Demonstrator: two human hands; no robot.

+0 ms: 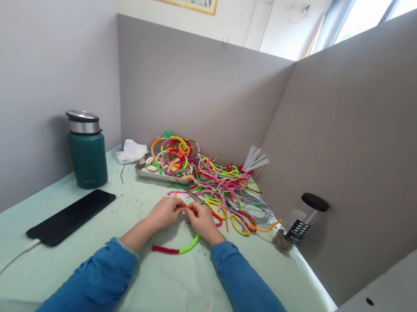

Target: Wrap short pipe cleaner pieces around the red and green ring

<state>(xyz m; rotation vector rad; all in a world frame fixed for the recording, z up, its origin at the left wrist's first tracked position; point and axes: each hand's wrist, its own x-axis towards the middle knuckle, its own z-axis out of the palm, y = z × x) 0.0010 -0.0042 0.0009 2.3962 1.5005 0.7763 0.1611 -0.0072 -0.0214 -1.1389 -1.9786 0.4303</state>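
My left hand (164, 212) and my right hand (203, 221) meet at the middle of the pale green table, fingers pinched together on a thin red-orange pipe cleaner (185, 208) held between them. Below the hands a curved piece, red at one end and bright green at the other (178, 249), lies on the table, its green end running up under my right hand. Just behind the hands spreads a loose heap of coloured pipe cleaners (226, 190). Both my sleeves are blue.
A metal tray (150, 174) with bent pipe-cleaner loops and small shells stands at the back. A green flask (88, 151) and a charging black phone (71, 214) sit left. A clear jar with a black lid (303, 221) stands right. Grey partitions wall three sides.
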